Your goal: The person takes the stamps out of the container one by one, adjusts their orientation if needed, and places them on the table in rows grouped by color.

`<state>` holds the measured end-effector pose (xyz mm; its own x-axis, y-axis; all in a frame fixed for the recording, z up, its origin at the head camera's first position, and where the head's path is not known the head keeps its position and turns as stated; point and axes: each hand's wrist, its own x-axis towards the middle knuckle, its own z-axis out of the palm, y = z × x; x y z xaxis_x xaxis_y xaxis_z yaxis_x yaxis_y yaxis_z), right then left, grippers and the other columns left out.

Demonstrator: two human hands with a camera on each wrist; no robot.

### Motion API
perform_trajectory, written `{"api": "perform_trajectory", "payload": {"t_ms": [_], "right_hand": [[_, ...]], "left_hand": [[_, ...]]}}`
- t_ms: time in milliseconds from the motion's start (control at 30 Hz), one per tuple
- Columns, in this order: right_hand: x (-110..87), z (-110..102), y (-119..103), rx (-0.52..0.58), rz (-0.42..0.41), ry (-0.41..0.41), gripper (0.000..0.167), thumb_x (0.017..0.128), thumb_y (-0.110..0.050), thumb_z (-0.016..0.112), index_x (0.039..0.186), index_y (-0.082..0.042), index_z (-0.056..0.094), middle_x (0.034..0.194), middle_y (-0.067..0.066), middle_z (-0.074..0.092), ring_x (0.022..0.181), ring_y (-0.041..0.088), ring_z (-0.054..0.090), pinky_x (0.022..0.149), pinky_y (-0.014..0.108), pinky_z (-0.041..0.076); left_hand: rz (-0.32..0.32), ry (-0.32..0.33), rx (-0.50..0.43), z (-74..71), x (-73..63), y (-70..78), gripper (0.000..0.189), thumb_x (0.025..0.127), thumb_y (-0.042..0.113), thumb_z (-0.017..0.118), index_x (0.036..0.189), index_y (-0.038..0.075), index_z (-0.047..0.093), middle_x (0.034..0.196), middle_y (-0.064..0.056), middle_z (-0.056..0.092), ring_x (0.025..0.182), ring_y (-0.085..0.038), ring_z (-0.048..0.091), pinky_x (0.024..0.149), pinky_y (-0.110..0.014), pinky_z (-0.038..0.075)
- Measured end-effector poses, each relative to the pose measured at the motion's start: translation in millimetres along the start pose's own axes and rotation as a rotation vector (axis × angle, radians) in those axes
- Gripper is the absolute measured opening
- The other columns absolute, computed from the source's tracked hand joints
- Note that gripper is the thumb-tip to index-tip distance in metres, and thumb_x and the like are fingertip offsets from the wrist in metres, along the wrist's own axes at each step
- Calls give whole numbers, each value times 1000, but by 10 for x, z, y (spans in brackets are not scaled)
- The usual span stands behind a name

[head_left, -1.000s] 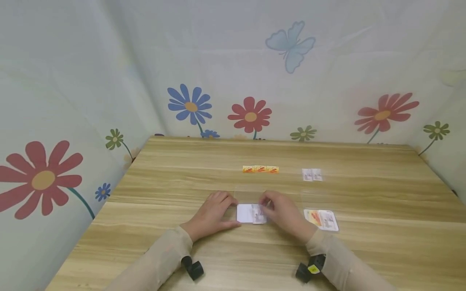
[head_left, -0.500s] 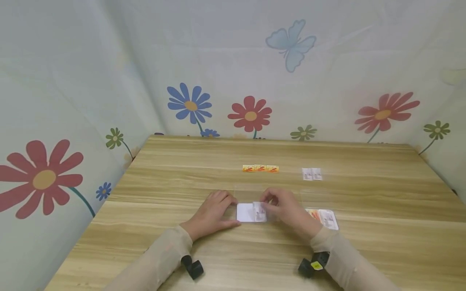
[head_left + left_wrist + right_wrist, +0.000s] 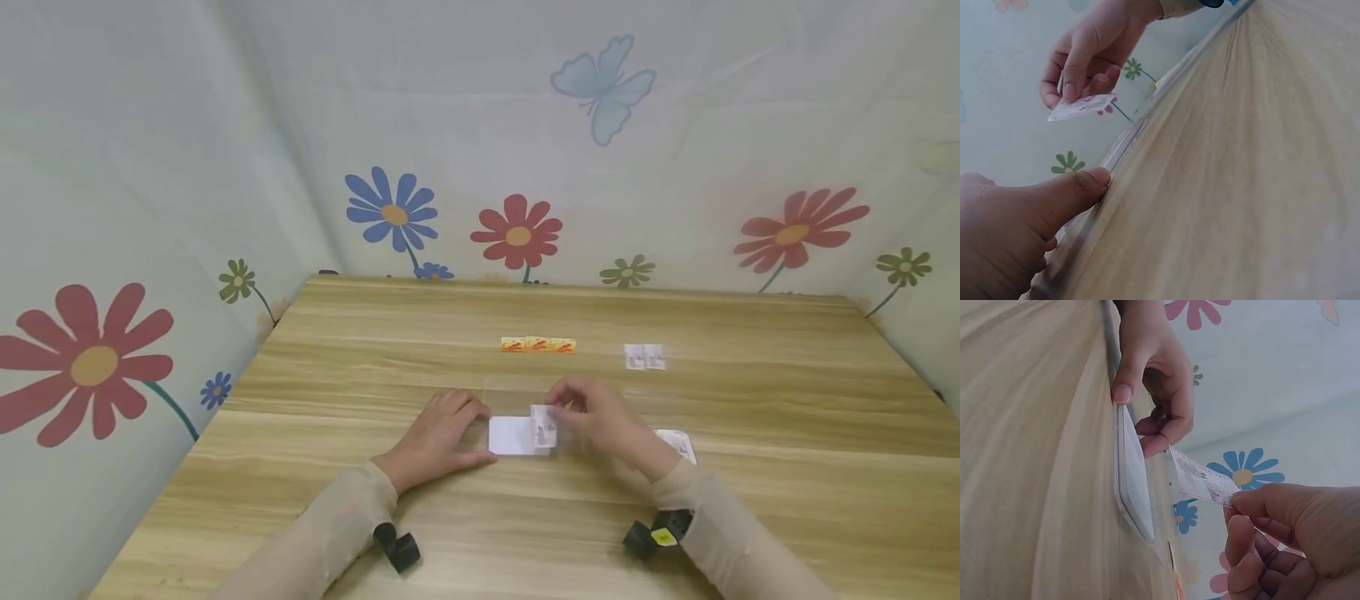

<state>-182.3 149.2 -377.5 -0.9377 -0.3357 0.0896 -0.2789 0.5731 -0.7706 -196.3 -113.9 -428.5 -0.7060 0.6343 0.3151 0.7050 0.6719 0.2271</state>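
My left hand (image 3: 438,437) holds a flat white case (image 3: 510,436) with rounded corners at its left end, thumb on the near edge and fingers at the far one. A clear plastic flap (image 3: 517,390) seems to lie open behind it. Thumb and index finger of my right hand (image 3: 600,423) pinch a small white printed paper piece (image 3: 543,427). The right wrist view shows this paper piece (image 3: 1202,478) raised and tilted, apart from the white case (image 3: 1135,475). In the left wrist view, it hangs from the right hand (image 3: 1094,56) above the table.
Several small orange-yellow printed pieces (image 3: 537,344) lie in a row farther back. Two white printed pieces (image 3: 644,357) lie to their right. A second white case (image 3: 681,443) sits partly hidden behind the right forearm. The wooden table (image 3: 337,333) meets a flowered curtain (image 3: 450,125).
My right hand has lifted the printed paper piece off the white case, moving right and away from me, and now hides more of the second case. My left hand has stayed put.
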Motion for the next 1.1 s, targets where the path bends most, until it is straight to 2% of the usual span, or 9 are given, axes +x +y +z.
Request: {"api": "perform_trajectory", "payload": {"t_ms": [333, 633, 933, 1100], "right_hand": [[30, -138, -15, -44, 1, 2, 7, 88, -9, 64, 95, -6, 66, 88, 7, 67, 72, 13, 53, 62, 21, 46], [69, -310, -6, -32, -50, 8, 7, 89, -6, 64, 94, -4, 66, 89, 9, 67, 72, 14, 54, 61, 21, 47], [114, -435, -50, -65, -49, 31, 8, 88, -7, 66, 95, -5, 66, 89, 9, 68, 67, 14, 56, 59, 22, 51], [120, -513, -80, -89, -27, 38, 10, 88, -8, 66, 98, -6, 66, 92, 9, 67, 70, 16, 56, 60, 22, 51]], "left_hand": [[3, 1, 7, -8, 9, 4, 50, 75, 49, 76, 109, 14, 62, 110, -1, 59, 107, -19, 53, 101, -40, 41], [0, 5, 4, -16, 14, 16, 50, 75, 48, 77, 108, 14, 62, 108, 0, 59, 107, -19, 53, 100, -40, 41], [-6, 1, 9, -22, 0, 26, 51, 74, 49, 77, 108, 14, 62, 109, -1, 59, 106, -19, 54, 99, -40, 42], [-7, 1, 8, -28, -2, 30, 51, 74, 48, 77, 108, 14, 62, 109, -1, 59, 107, -19, 54, 99, -40, 42]]}}
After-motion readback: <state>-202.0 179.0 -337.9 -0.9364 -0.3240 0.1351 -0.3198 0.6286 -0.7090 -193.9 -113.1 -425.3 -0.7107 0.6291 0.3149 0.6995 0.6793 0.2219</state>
